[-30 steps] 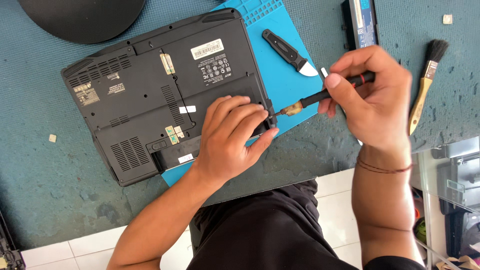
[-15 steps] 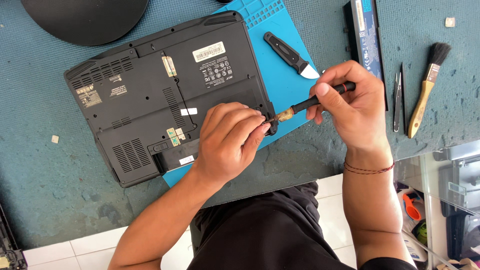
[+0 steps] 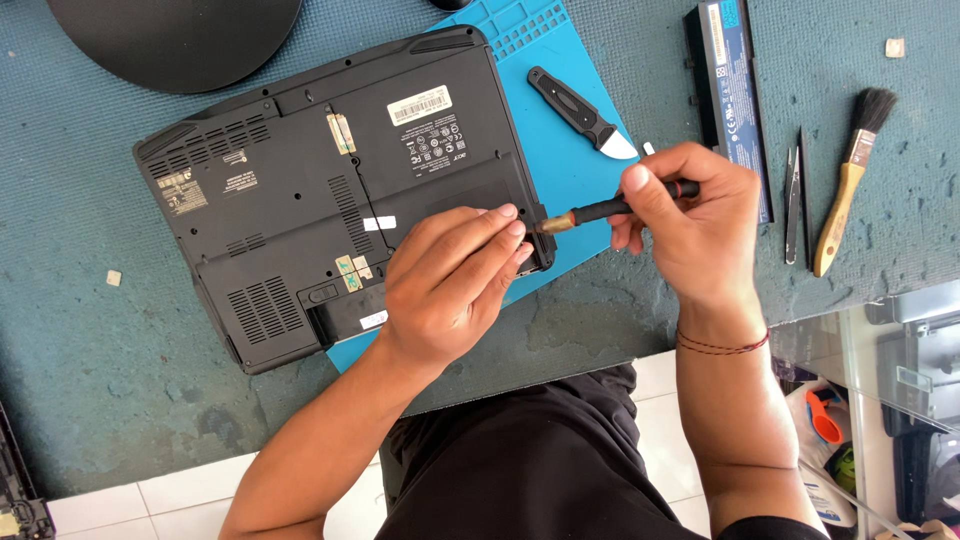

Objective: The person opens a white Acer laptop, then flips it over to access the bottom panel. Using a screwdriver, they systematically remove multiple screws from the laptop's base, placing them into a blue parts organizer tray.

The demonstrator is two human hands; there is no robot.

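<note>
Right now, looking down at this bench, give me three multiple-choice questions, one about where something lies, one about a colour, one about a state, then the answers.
1. Where does the paintbrush lie?
A. On the laptop
B. On the teal mat, right of the tweezers
C. On the blue mat

2. What colour is the work mat under the laptop's right end?
A. Blue
B. Red
C. Yellow

3. How does the laptop lie?
A. Open, screen up
B. Standing on its edge
C. Closed, underside up

Answers:
1 B: the wooden-handled brush rests on the teal surface just right of the tweezers.
2 A: bright blue shows beside the laptop, under the black pry tool.
3 C: vents, stickers and labels face the camera, while the left hand presses on it and the right hand holds a screwdriver at its edge.
</note>
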